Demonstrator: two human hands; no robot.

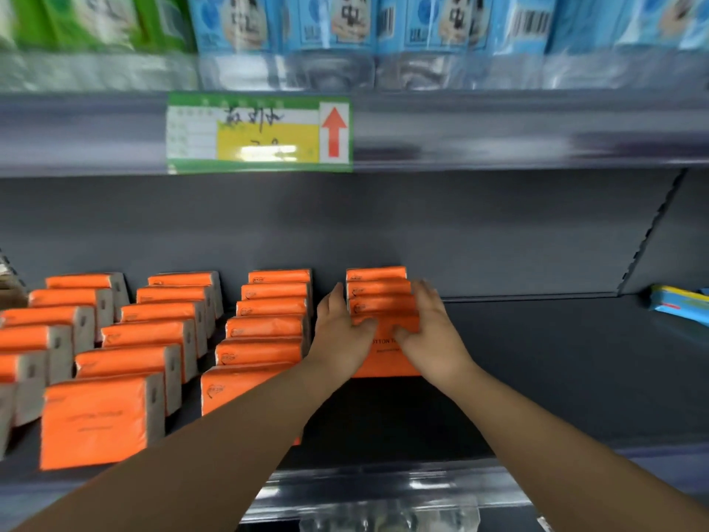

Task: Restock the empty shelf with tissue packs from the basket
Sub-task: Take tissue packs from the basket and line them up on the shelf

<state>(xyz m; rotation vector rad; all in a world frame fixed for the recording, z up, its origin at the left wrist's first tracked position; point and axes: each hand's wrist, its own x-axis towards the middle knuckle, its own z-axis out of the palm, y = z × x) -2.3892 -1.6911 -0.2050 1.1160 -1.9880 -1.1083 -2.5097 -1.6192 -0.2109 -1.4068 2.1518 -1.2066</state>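
Left hand (337,335) and right hand (431,330) clasp a flat, glossy orange tissue pack (383,360); matching rectangular packs (378,291) stand just behind the grip on a matte grey shelf (537,359).

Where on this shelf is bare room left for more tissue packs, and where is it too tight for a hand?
Free: the shelf floor right of the row whose front pack the left hand and right hand grip, up to the blue pack; also the strip before that pack. Crowded: the orange rows to the left, narrow gaps only.
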